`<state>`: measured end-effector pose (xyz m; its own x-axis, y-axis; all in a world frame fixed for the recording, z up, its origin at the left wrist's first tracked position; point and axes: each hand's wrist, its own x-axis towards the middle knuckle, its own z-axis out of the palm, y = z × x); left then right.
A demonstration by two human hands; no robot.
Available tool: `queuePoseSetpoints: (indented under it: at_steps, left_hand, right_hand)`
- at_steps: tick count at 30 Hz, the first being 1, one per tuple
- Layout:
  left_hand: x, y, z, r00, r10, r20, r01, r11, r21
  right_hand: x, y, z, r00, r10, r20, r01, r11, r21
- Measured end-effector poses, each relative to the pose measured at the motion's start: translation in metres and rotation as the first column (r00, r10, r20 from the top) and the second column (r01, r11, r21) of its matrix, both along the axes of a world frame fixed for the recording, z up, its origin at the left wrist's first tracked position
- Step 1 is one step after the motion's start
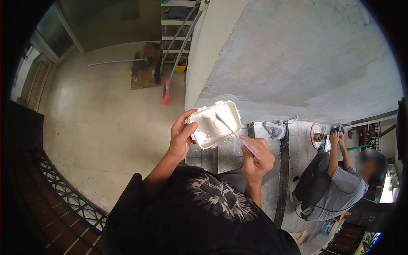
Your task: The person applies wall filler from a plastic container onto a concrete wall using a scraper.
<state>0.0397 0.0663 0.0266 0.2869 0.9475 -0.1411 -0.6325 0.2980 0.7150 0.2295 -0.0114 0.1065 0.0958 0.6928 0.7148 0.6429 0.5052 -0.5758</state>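
Note:
My left hand [182,135] grips a white plastic food container [198,137] by its left side, thumb over the rim. The container is tilted, and a glossy white paste or paint [209,123] coats its inside. Closed round the lower end of a slim stick-like tool [236,135] is my right hand [258,160]. The tool slants up and left over the container's rim, and its far tip lies in the white stuff. Whether that tip is a brush or a blade cannot be made out.
A patchy grey plastered wall [297,55] rises ahead. At the right a person [331,187] crouches by a round tub [316,135]. A plastic bag [277,129] lies at the wall's foot. To the left are a red-headed broom [165,92], a brown mat [146,72] and a yellow bin [181,64].

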Motion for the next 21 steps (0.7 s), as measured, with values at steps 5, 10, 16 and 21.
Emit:
queuePoseSetpoints:
  at_steps: [5,10,16,21]
  left_hand:
    - [-0.003,0.001,-0.002,0.997,-0.08,-0.001,0.08,0.996,0.035]
    - [-0.002,-0.002,0.0,0.999,-0.043,0.032,0.043,0.999,0.023]
    - [-0.006,-0.002,0.0,0.999,-0.03,0.018,0.03,0.999,0.011]
    - [-0.004,-0.001,-0.004,1.0,0.016,0.016,-0.017,0.999,0.038]
  right_hand:
    - [-0.009,0.01,-0.007,1.0,-0.01,-0.014,0.008,0.989,-0.149]
    - [0.0,0.011,0.0,0.989,0.106,0.102,-0.078,0.965,-0.249]
    - [0.003,0.006,0.005,0.997,-0.072,0.031,0.075,0.987,-0.139]
    - [-0.001,0.004,-0.004,0.981,-0.194,-0.018,0.187,0.963,-0.194]
